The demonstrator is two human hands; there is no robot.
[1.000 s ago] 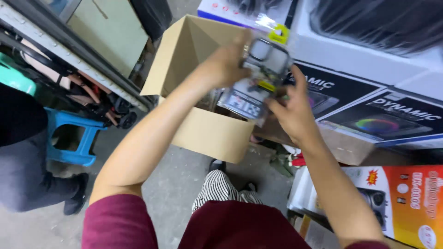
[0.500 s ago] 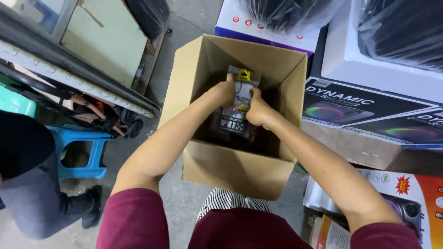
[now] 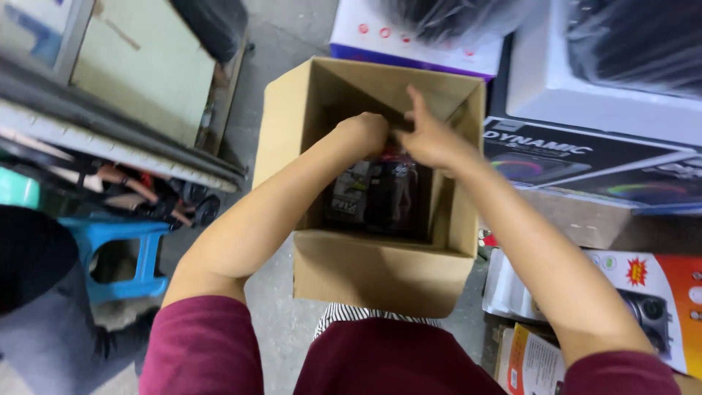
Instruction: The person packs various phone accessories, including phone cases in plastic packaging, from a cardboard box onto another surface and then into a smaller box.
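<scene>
Both hands reach down into an open brown cardboard box (image 3: 380, 271) that stands on the grey concrete floor (image 3: 274, 292) in front of the person. The left hand (image 3: 363, 132) is curled into a loose fist, fingers together and turned down over the top of a dark packaged item (image 3: 380, 194) inside the box; whether they actually grip it cannot be told. The right hand (image 3: 433, 136) rests just beside it, touching the left, with its fingers bent down toward the same item and one finger (image 3: 416, 99) sticking up straight. The item is dark and glossy, seemingly in clear plastic wrap, with a paler grey printed panel on its left side, and it stands upright against the box's far inner wall. To the right of the box lies a flat black carton (image 3: 585, 164) with coloured ring pictures, and above it a white carton (image 3: 607, 95). Behind the box sits a white and purple package (image 3: 409, 40) with red dots. At lower right lies an orange and white package (image 3: 658, 292) with a red starburst. At left stands a blue plastic stool (image 3: 124, 249).
</scene>
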